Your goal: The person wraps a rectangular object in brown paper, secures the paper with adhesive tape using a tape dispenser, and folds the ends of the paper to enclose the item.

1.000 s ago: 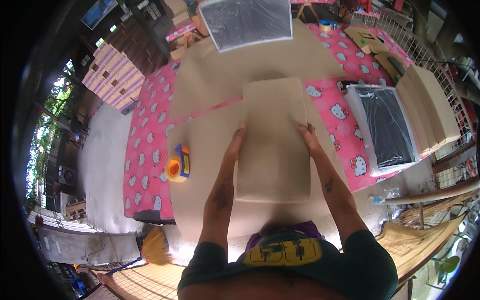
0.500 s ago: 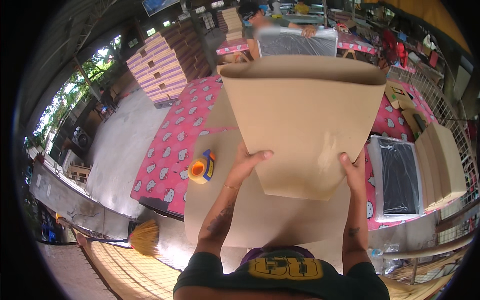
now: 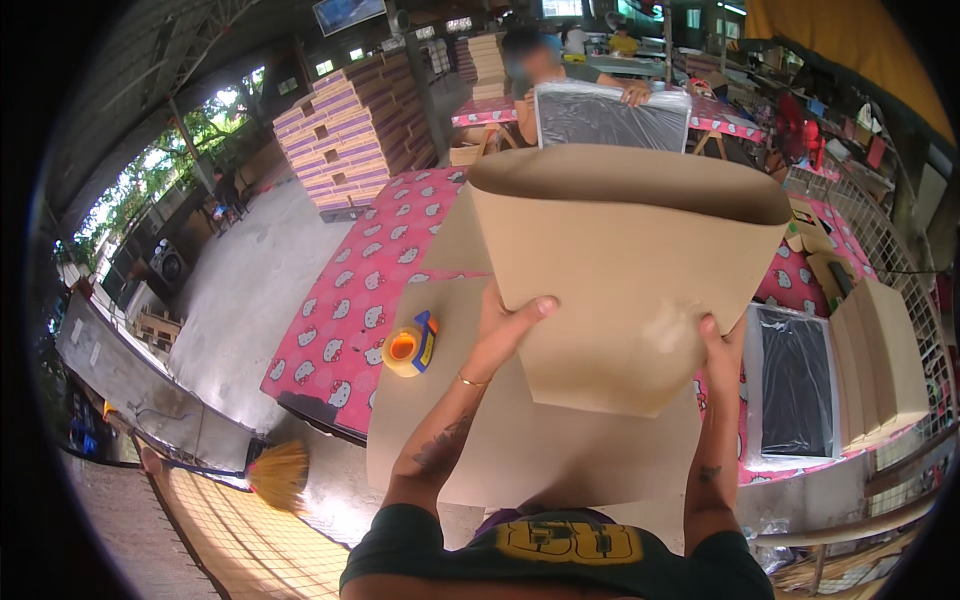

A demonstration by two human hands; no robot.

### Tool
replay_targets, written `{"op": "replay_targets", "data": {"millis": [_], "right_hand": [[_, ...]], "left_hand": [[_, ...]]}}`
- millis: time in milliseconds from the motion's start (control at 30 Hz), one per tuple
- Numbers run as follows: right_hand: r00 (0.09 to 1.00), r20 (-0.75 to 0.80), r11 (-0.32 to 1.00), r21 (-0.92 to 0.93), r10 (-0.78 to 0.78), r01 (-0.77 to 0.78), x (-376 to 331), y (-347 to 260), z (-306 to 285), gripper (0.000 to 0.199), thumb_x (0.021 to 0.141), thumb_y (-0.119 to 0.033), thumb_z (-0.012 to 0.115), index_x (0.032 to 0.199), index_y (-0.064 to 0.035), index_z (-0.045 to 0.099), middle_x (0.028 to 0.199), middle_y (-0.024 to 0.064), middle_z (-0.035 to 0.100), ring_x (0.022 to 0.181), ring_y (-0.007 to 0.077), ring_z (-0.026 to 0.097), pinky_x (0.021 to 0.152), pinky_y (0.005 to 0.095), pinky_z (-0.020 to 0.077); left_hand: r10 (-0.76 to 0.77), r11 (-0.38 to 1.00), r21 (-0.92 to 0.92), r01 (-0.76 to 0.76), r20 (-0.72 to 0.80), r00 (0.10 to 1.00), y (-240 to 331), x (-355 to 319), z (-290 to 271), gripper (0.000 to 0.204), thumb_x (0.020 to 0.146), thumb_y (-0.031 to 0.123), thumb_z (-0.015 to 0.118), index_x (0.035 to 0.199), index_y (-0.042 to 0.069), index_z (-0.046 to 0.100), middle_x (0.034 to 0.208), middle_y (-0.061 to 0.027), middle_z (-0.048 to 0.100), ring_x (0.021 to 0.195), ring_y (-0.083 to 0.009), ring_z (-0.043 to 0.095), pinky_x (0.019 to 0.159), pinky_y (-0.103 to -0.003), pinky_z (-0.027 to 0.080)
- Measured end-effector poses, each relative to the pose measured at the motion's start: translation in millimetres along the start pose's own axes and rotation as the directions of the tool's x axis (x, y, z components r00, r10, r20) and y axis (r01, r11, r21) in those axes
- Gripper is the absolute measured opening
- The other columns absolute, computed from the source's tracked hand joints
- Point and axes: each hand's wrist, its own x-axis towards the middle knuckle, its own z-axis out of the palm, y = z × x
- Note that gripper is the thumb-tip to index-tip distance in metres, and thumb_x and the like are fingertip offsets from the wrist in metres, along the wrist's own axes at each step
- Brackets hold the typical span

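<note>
A large tan cardboard sleeve [image 3: 620, 270] is held up in front of me, its wide oval opening at the top and its lower end narrower. My left hand [image 3: 508, 322] grips the sleeve's left edge, thumb on the near face and the other fingers behind it, hidden. On the right edge my right hand [image 3: 722, 350] clasps it the same way. Beneath lies a flat brown cardboard sheet [image 3: 450, 440] on the table. A tape dispenser [image 3: 410, 345] with a blue and orange frame and a roll of tape rests on that sheet, left of my left forearm.
Pink patterned cloth [image 3: 340, 320] covers the table. At right lie a plastic-wrapped dark panel [image 3: 795, 385] and long cardboard pieces [image 3: 880, 350]. Across the table a person holds another wrapped panel [image 3: 612, 115]. Stacked boxes [image 3: 350, 130] stand at back left; a broom [image 3: 278, 475] is at lower left.
The sleeve sits slightly lower in view and its top opening shows more widely. Both hands keep their grip. The view has shifted a little, and the other person's panel appears lower.
</note>
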Motion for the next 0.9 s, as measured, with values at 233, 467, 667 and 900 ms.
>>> {"op": "replay_targets", "data": {"millis": [233,467,667,900], "right_hand": [[0.995,0.052,0.995,-0.049,0.089,-0.086,-10.2,21.3,0.8,0.083,0.078,-0.039,0.082,0.137,0.002,0.041,0.121,0.0107,0.058,0.111,0.0208,0.057,0.094,0.0348,0.0473],[0.995,0.06,0.997,-0.019,-0.073,0.075,-10.3,-3.0,16.3,0.086,0.076,-0.043,0.084,0.136,0.0016,0.042,0.122,0.0109,0.056,0.11,0.0197,0.056,0.093,0.0353,0.0477],[0.997,0.078,0.991,-0.132,0.017,-0.007,-17.5,47.7,5.0,0.084,0.078,-0.038,0.083,0.137,0.0011,0.04,0.121,0.0111,0.057,0.112,0.0205,0.056,0.094,0.0353,0.0468],[0.998,0.036,0.992,-0.121,-0.041,0.045,-27.7,-11.4,104.4,0.077,0.085,-0.023,0.076,0.143,0.0018,0.032,0.129,0.0163,0.051,0.12,0.0223,0.051,0.101,0.0383,0.043]], "left_hand": [[0.054,0.999,0.009,-0.054,-0.075,0.996,-41.3,-5.6,-4.4,0.056,0.081,0.019,0.08,0.125,-0.004,0.053,0.11,-0.0119,0.065,0.098,-0.0199,0.064,0.085,-0.034,0.054],[0.096,0.993,0.075,-0.095,-0.005,0.995,2.1,1.8,-23.1,0.05,0.08,0.017,0.079,0.12,-0.004,0.056,0.107,-0.0111,0.066,0.096,-0.0175,0.065,0.084,-0.033,0.054],[0.121,0.991,0.056,-0.118,-0.055,0.991,-50.8,-5.0,-26.3,0.051,0.083,0.019,0.078,0.122,-0.004,0.054,0.107,-0.0103,0.066,0.096,-0.0179,0.064,0.083,-0.031,0.054],[0.268,0.948,0.258,-0.186,-0.334,0.904,-39.2,25.8,-42.2,0.052,0.091,0.022,0.071,0.13,-0.005,0.049,0.127,-0.0157,0.057,0.119,-0.0215,0.053,0.102,-0.039,0.043]]}}
